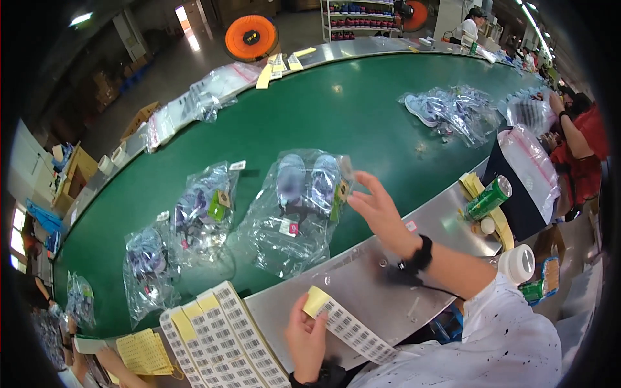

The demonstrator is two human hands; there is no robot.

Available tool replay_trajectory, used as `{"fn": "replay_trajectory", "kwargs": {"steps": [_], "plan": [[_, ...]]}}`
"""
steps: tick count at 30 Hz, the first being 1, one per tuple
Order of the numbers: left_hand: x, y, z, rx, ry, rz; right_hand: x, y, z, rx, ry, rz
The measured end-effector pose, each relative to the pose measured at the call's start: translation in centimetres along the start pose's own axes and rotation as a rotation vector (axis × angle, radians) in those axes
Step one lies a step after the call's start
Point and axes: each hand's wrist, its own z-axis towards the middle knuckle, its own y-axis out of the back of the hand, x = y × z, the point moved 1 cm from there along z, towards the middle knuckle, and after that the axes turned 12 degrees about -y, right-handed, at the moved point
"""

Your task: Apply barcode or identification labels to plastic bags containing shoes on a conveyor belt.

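Note:
My left hand (306, 339) pinches a strip of white barcode labels (356, 331) by its yellow backing end, over the metal ledge. My right hand (380, 212) reaches over the green belt with fingers apart, right at the edge of a clear plastic bag (264, 238). I cannot tell whether its fingertips touch the bag. Inside that bag lies a pair of light blue shoes (291, 180) with a green and brown tag (339, 198) and a small white and pink label. Left of it lie two more bagged pairs of shoes, one nearer (145, 253), one farther (197, 202).
Label sheets (223, 339) lie at the ledge's left. On the right stand a green can (490, 198), a white jar (517, 264) and a dark box (515, 184). More bagged shoes (453, 111) lie farther along the belt (336, 110). A co-worker in red (585, 139) handles bags; other hands (113, 362) show lower left.

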Motion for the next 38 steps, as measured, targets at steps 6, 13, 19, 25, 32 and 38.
{"fn": "replay_trajectory", "kwargs": {"steps": [6, 13, 19, 25, 32, 38], "plan": [[1.0, -1.6, -1.1, -0.046, 0.086, -0.079, -3.6, -4.6, 10.9, 0.12, -0.069, -0.278], [1.2, -1.2, -0.7, -0.141, 0.055, -0.179, -1.5, -3.2, 20.9, -0.03, 0.142, -0.374], [1.2, -0.7, -0.2, -0.128, 0.141, -0.177, -3.8, -5.4, 24.6, 0.147, -0.467, -0.14], [2.6, -1.2, -0.5, -0.111, 0.126, -0.169, -4.6, -7.6, 28.3, -0.056, -0.048, -0.379], [2.2, -1.8, -0.5, -0.116, 0.186, -0.146, -5.9, -5.6, 29.7, 0.315, -0.247, -0.363], [4.0, -1.5, -0.9, -0.079, 0.1, -0.112, -6.0, -6.7, 30.8, 0.427, -0.206, -0.484]]}}
